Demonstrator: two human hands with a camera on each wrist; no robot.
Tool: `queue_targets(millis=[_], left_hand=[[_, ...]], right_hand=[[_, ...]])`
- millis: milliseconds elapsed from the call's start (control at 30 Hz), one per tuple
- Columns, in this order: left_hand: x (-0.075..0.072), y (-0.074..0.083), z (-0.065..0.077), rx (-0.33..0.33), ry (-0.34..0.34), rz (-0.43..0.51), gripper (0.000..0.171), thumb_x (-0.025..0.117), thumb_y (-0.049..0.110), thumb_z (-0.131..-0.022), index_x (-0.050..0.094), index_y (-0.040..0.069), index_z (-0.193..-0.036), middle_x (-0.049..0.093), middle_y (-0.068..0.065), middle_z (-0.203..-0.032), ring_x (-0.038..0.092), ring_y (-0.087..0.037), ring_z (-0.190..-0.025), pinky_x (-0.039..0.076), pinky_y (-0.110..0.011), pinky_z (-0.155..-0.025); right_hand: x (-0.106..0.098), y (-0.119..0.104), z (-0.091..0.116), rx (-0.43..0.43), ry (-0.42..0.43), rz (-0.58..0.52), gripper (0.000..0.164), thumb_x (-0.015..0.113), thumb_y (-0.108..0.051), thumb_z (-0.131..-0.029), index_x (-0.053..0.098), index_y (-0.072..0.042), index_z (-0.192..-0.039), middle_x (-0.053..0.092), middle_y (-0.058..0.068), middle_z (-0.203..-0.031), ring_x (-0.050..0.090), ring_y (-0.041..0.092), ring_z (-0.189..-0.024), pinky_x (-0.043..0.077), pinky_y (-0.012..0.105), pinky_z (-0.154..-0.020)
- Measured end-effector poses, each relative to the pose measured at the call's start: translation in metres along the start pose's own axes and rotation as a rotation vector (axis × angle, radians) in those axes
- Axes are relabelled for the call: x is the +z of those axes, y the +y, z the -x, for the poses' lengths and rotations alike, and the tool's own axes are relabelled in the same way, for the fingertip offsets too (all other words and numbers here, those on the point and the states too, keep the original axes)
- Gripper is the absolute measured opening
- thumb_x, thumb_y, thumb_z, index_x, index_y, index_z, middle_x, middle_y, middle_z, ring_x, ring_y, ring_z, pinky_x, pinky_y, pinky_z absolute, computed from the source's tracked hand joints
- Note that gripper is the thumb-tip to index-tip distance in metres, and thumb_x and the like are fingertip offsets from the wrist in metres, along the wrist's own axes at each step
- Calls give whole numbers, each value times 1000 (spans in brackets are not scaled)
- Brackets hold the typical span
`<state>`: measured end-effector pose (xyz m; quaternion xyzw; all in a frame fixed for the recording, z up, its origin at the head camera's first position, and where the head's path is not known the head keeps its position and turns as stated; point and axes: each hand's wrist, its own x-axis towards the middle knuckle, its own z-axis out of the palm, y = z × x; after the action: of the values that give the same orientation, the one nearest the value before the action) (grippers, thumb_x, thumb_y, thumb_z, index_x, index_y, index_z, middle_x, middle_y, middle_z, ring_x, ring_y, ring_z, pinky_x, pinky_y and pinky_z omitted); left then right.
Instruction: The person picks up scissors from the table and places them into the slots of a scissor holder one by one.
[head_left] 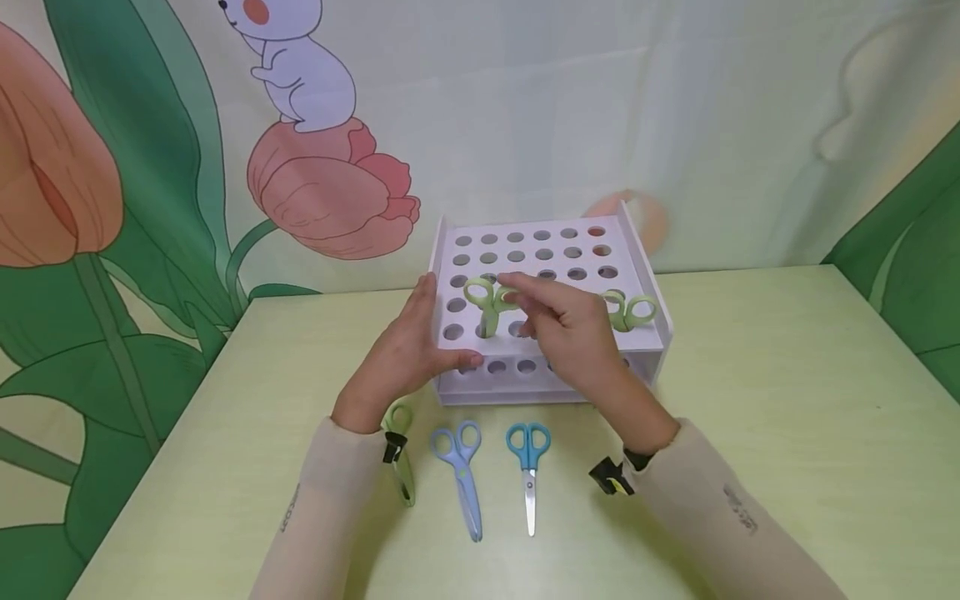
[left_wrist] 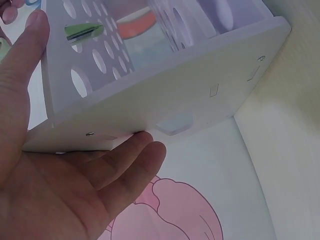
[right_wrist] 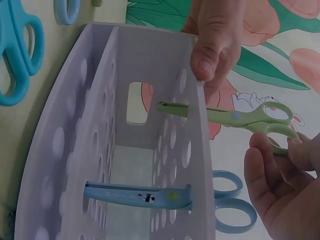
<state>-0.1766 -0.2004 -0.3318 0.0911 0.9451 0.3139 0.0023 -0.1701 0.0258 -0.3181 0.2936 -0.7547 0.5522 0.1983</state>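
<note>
While my left hand (head_left: 405, 346) lies against the left side of a white rack (head_left: 525, 390), fingers fairly straight and thumb spread onto its front edge, my right hand (head_left: 573, 329) pinches one handle loop of green scissors (head_left: 489, 318), their blades pointing down through a front-row hole toward the left. Another pair of scissors (head_left: 622, 319) stands near that row's right end. On the table (head_left: 765, 375) lie lavender scissors (head_left: 461, 467), teal scissors (head_left: 529, 457) and, partly hidden beside my left sleeve (head_left: 330, 479), a second green pair (head_left: 406, 485)

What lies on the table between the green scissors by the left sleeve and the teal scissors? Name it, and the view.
Periwinkle scissors lie between the green scissors and the teal scissors, handles toward the rack; the head view shows it.
</note>
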Motion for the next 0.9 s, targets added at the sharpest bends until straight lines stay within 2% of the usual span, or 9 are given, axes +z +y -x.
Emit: queue_targets(millis=[200,367,433,633,900], left_hand=[[-1,0,1,7,10,0,132,90,46,-74,-1,7,-162,2,-12,-168,40,-31,-133,38,-44,-107],[0,0,0,7,8,11,133,90,46,-73,-1,8,-163,2,-12,-169,41,-31,-133,40,-43,-105],[1,0,0,10,9,10,133,90,46,-73,0,7,-163,3,-12,-169,38,-31,-137,39,-43,-107],[1,0,1,37,12,8,132,89,45,-74,0,5,-162,3,-14,-168,22,-31,-149,31,-44,-114],[1,0,1,26,9,-9,129,89,46,-76,1,7,-163,3,-14,-168,25,-33,-148,33,-45,-112]], right_hand=[[8,8,0,-147,-16,171,35,65,10,-92,75,-7,-121,76,9,-96,60,14,-55,40,25,-51],[16,15,3,-226,-45,291,36,68,11,-89,74,-5,-120,76,10,-97,67,22,-74,50,34,-63],[19,17,4,-233,-62,331,36,68,11,-88,74,-5,-120,76,10,-99,69,25,-83,53,38,-69],[24,22,6,-238,-82,414,36,68,9,-89,74,-6,-121,74,8,-89,62,23,-70,49,35,-60],[25,22,6,-237,-106,453,33,66,5,-93,73,-6,-123,75,10,-94,67,25,-77,51,36,-62]])
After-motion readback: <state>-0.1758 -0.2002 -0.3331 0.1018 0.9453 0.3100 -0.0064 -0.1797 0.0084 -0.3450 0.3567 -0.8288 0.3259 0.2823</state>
